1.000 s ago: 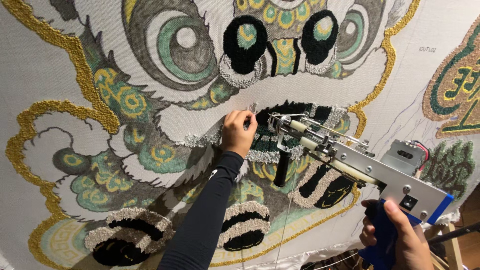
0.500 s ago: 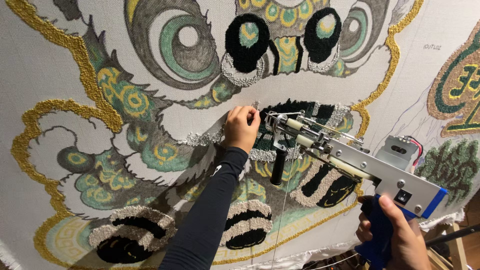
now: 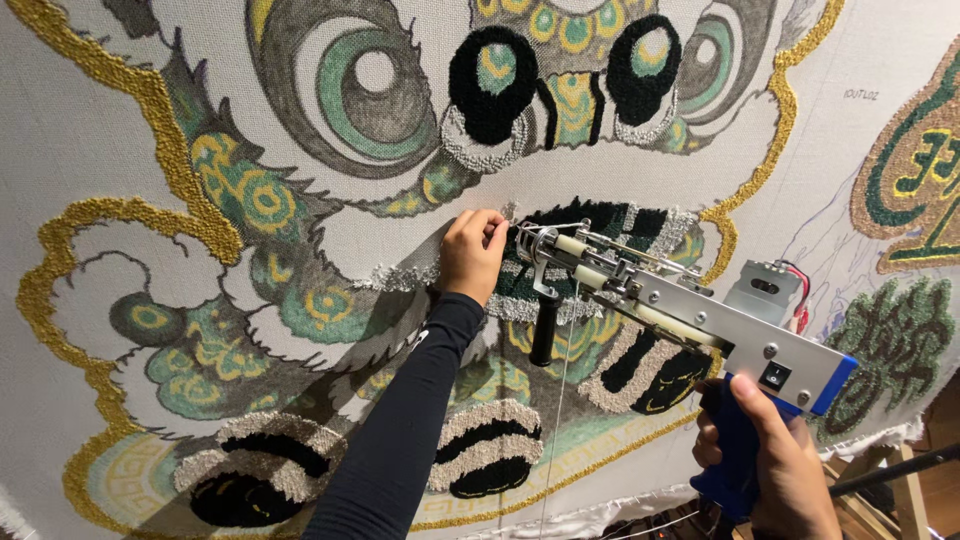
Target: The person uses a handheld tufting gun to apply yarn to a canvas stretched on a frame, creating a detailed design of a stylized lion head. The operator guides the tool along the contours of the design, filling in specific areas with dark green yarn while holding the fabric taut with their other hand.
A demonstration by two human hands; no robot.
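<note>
A large stretched cloth (image 3: 880,150) carries a tufted lion-dance face in gold, green, black and white yarn. My left hand (image 3: 472,252), in a black sleeve, pinches at the cloth beside the black tufted mouth area (image 3: 600,218). My right hand (image 3: 770,465) grips the blue handle of a silver tufting gun (image 3: 690,315). The gun's needle tip (image 3: 525,240) points at the cloth just right of my left fingers. A thin white yarn strand (image 3: 558,400) hangs down from the gun's front.
Tufted green patterns (image 3: 915,180) fill the cloth's right side. Black and white striped tufts (image 3: 485,450) sit along the lower part. A wooden frame piece and a dark rod (image 3: 900,470) show at the bottom right corner.
My left hand has stayed pinched at the same spot on the cloth. The tufting gun's tip has held next to it, with only a slight shift of the view.
</note>
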